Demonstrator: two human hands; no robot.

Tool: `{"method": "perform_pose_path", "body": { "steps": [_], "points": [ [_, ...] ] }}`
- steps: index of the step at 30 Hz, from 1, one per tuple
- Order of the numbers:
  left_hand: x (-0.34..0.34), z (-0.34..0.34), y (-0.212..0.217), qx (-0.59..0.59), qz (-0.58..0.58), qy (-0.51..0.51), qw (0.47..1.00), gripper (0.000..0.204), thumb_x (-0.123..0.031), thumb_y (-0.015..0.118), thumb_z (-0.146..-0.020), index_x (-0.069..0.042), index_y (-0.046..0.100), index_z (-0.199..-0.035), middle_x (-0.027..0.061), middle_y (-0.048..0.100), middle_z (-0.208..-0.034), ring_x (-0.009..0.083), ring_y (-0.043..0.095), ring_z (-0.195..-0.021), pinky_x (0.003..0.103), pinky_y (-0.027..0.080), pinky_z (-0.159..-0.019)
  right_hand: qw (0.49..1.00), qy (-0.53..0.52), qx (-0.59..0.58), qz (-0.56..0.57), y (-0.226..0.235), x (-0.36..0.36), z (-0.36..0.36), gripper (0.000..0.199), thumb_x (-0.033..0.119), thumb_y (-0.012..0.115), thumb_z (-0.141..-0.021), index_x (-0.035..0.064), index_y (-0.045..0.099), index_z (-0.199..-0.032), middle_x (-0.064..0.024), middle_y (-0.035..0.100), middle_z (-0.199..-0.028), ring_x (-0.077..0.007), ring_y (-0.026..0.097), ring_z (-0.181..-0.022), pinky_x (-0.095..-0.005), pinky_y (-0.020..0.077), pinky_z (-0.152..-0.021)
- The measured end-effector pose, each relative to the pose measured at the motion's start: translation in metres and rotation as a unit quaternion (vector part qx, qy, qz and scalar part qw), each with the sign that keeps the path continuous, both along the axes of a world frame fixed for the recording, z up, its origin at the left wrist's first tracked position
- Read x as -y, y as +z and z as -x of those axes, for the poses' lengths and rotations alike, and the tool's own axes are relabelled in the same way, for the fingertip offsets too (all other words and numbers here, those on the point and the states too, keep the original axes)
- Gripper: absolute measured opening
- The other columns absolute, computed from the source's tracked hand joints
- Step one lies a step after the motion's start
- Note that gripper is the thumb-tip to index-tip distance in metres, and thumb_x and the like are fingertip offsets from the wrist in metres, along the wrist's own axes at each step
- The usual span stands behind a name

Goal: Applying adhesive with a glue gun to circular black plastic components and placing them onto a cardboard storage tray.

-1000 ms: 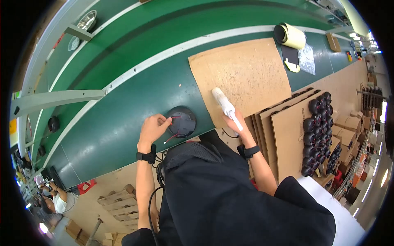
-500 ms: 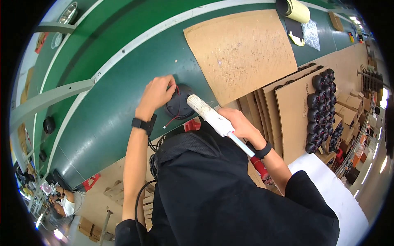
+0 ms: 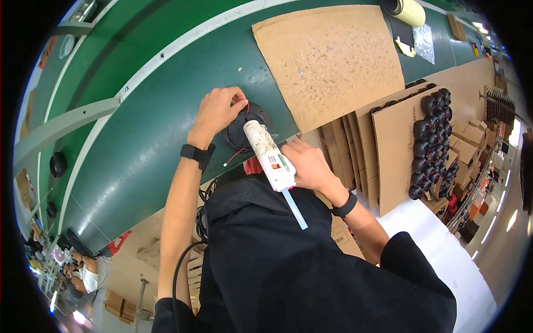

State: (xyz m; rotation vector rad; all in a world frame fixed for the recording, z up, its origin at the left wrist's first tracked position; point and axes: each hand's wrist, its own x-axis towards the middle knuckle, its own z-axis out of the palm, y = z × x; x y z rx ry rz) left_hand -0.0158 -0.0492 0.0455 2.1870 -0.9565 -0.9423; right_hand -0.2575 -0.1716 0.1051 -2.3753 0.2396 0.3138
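A black round housing (image 3: pixel 233 135) lies on the green bench at its near edge. My left hand (image 3: pixel 220 112) is at the housing's upper left side, fingertips pinched on a thin red wire (image 3: pixel 247 109). The wire's lower stretch crosses the housing and ends in a small white connector (image 3: pixel 225 164). In my right hand (image 3: pixel 308 166) is a white hot glue gun (image 3: pixel 270 161), its front end over the housing. A translucent glue stick (image 3: pixel 295 211) sticks out of its back end. The gun hides its own nozzle tip and part of the housing.
A stained cardboard sheet (image 3: pixel 333 61) covers the bench at the right. Beyond it lies a yellow roll (image 3: pixel 410 12). Cardboard layers with many black round parts (image 3: pixel 430 139) stand at the right. A grey metal frame (image 3: pixel 72 127) runs along the left. Another person (image 3: pixel 86 272) is at lower left.
The glue gun has turned so its back end swings left and toward me, its side now facing up. My right hand moved slightly left with it. My left fingers shifted up and right, pinching the wire.
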Motion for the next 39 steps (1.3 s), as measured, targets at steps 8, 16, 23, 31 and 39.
{"method": "perform_pose_path", "body": {
  "steps": [8,16,23,31,39],
  "points": [
    [-0.003,-0.001,0.001,-0.011,0.009,0.008,1.000,0.016,-0.021,0.069,-0.088,-0.005,0.072,-0.089,0.0110,0.075,-0.086,0.0275,0.072,-0.080,0.039,0.055,-0.073,0.999,-0.024,-0.028,0.019,-0.002,-0.011,0.002,0.029,0.025,0.076,-0.075,0.0074,0.057,-0.090,-0.0094,0.063,-0.087,-0.0311,0.063,-0.089,-0.0445,0.0521,-0.065],
    [-0.035,-0.004,0.022,-0.114,0.002,-0.012,0.993,0.014,-0.013,0.072,-0.084,0.000,0.071,-0.088,0.0089,0.070,-0.075,0.0162,0.064,-0.068,0.030,0.051,-0.065,0.999,-0.039,-0.008,-0.015,-0.002,-0.005,0.003,0.031,0.028,0.076,-0.074,0.0059,0.058,-0.085,-0.0122,0.064,-0.080,-0.0340,0.063,-0.079,-0.0453,0.0508,-0.064],
    [-0.053,0.004,0.030,-0.131,-0.060,-0.040,0.989,0.012,-0.013,0.072,-0.080,-0.001,0.071,-0.083,0.0112,0.071,-0.073,0.0255,0.066,-0.066,0.037,0.050,-0.065,0.999,-0.043,-0.006,-0.018,-0.001,-0.004,0.004,0.031,0.029,0.077,-0.073,0.0060,0.060,-0.085,-0.0127,0.065,-0.080,-0.0337,0.063,-0.079,-0.0456,0.0505,-0.063],
    [-0.050,0.004,0.038,-0.103,-0.069,-0.033,0.992,0.013,-0.014,0.073,-0.082,-0.001,0.070,-0.085,0.0098,0.070,-0.072,0.0222,0.064,-0.063,0.035,0.047,-0.061,0.998,-0.048,-0.023,-0.014,0.003,-0.002,0.000,0.029,0.024,0.075,-0.072,0.0038,0.062,-0.088,-0.0158,0.063,-0.079,-0.0372,0.062,-0.077,-0.0463,0.0500,-0.064],
    [-0.062,0.027,0.068,-0.007,-0.096,0.068,0.993,0.025,-0.026,0.071,-0.088,-0.002,0.072,-0.082,0.0138,0.070,-0.071,0.0325,0.067,-0.066,0.040,0.051,-0.063,0.993,-0.063,-0.009,-0.095,0.012,0.005,0.006,0.030,0.023,0.072,-0.072,0.0014,0.059,-0.087,-0.0185,0.060,-0.080,-0.0403,0.060,-0.078,-0.0463,0.0484,-0.067]
  ]
}}
